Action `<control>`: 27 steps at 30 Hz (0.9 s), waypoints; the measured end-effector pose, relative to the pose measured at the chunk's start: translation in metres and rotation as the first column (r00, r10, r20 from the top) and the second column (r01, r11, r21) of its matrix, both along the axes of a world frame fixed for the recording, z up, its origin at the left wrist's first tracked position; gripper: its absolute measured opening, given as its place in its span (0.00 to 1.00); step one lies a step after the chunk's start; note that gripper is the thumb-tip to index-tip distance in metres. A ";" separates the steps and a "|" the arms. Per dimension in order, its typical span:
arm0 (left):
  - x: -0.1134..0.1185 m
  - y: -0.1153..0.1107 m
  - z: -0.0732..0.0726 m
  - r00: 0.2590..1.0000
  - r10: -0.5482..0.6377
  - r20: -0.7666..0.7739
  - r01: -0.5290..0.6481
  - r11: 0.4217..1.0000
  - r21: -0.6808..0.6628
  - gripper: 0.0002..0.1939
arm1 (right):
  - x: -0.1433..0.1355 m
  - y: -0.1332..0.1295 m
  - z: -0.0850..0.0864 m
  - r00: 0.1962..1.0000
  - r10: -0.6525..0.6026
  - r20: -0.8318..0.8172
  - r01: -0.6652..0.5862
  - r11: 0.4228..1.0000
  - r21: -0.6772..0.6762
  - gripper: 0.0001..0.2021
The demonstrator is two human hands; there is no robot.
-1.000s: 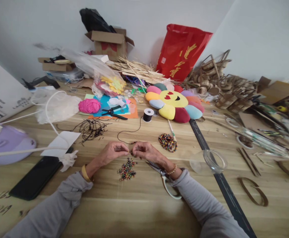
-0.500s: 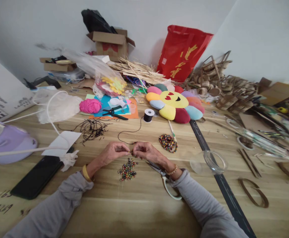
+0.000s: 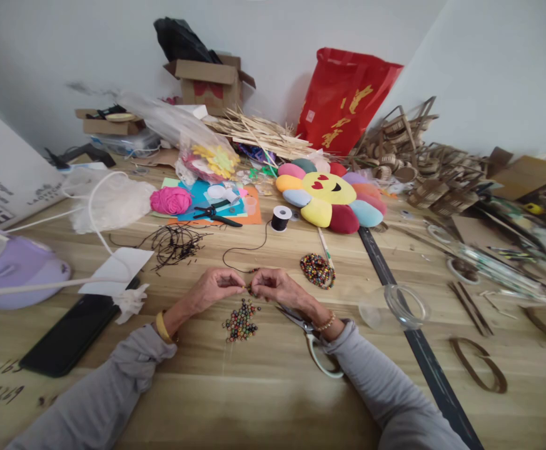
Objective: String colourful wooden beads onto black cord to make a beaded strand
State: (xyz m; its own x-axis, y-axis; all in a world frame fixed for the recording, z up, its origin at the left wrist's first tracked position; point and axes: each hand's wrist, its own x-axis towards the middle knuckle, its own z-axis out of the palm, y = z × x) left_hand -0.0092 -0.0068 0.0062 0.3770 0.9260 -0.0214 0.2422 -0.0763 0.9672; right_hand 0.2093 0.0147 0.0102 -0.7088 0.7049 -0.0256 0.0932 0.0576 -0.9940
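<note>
My left hand (image 3: 217,289) is closed in a pinch, with a small bead at its fingertips. Close beside it, my right hand (image 3: 275,287) pinches the end of a thin black cord (image 3: 233,251) with small beads on it. That cord curves up to a white spool (image 3: 281,218) of black cord. Just below my fingers lies a loose pile of coloured beads (image 3: 241,322). A coil of strung beads (image 3: 318,270) rests to the right. Partly under my right wrist are scissors (image 3: 318,357) with pale handles.
A black phone (image 3: 69,334) and white paper (image 3: 117,272) lie at the left, near a purple device (image 3: 17,269). Behind are tangled black cords (image 3: 179,244), pliers (image 3: 217,215), pink yarn (image 3: 170,200) and a flower cushion (image 3: 329,192). A clear tape roll (image 3: 406,306) is at the right.
</note>
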 end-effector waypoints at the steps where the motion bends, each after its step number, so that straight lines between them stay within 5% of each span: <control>1: 0.000 0.000 0.000 1.000 -0.001 0.001 0.001 1.000 -0.001 0.10 | 0.000 0.000 -0.001 1.000 0.000 0.000 0.000 1.000 -0.001 0.05; 27: 0.001 -0.001 0.000 1.000 0.015 0.004 -0.015 1.000 0.004 0.08 | -0.001 0.000 0.000 1.000 -0.008 0.009 0.008 1.000 0.006 0.06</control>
